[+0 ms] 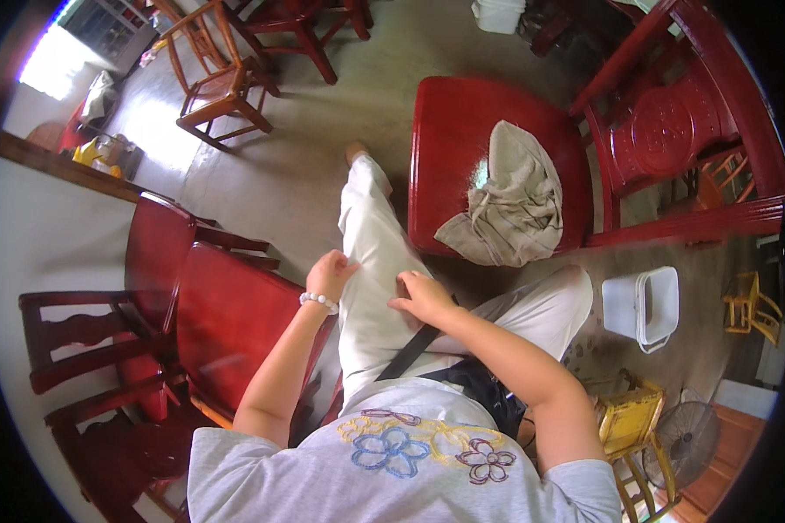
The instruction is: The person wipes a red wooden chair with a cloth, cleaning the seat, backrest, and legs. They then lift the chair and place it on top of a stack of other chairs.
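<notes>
Both hands are over the light trousers of one outstretched leg. My left hand, with a white bead bracelet at the wrist, is at the leg's outer edge, its fingers curled and thumb apart; no object shows in it. My right hand hovers at or rests on the thigh, thumb and fingers apart, nothing between them. Just beyond it, a crumpled grey-beige cloth lies on the seat of a red wooden chair. A black strap crosses the lap to a dark bag.
Red wooden chairs stand close at the left, beside a white wall. A white plastic bucket is on the floor at right, near a yellow wooden stool or chair and a fan. A brown wooden chair stands farther off.
</notes>
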